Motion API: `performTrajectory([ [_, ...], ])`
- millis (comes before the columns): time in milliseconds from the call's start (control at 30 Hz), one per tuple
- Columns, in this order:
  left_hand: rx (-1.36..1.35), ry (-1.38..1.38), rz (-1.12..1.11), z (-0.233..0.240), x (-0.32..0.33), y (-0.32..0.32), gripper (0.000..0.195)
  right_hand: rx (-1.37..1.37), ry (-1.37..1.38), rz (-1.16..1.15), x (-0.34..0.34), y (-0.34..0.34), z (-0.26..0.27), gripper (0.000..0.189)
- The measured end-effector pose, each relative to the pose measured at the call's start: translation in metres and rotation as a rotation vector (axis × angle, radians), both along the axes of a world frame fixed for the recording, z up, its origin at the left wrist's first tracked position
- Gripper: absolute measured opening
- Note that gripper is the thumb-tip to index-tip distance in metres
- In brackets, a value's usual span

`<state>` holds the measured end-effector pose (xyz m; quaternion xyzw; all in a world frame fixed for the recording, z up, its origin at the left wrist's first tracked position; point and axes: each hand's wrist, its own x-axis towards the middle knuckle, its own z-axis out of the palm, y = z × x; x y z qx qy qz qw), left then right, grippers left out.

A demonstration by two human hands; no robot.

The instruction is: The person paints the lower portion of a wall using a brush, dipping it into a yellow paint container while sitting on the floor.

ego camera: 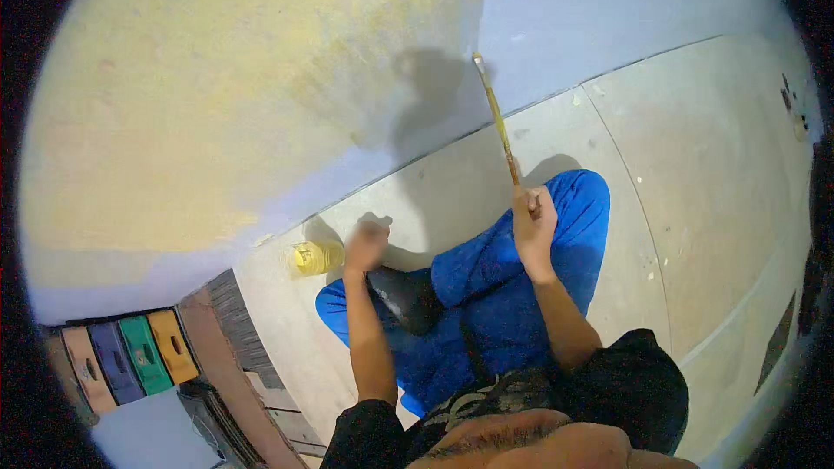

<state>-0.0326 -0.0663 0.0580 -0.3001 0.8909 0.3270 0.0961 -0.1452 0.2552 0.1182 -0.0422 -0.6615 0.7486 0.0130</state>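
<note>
A long, slim paintbrush is held near its handle end by my right hand, above my bent knee in blue trousers. Its bristles point at the wall, close to the border between yellow paint and pale lilac-blue paint; whether they touch cannot be told. On the floor near the foot of the wall sits a small jar of yellow paint. My left hand is right beside this jar, blurred, so its grip and any contact are unclear.
I sit cross-legged on a pale floor with paint specks, a dark shoe in front of me. To the left stand coloured drawers, a light panel and dark stacked items. Shadows fall across the wall.
</note>
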Motion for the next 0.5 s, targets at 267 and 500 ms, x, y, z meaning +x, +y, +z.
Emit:
performTrajectory([
  [267,-0.036,-0.051,0.023,0.011,-0.007,0.009,0.049,0.11,0.132,-0.028,-0.026,-0.003,0.01,0.014],
  [500,-0.046,-0.074,0.032,0.006,-0.008,0.008,0.048,0.202,0.059,0.017,-0.011,0.0,-0.001,0.017],
])
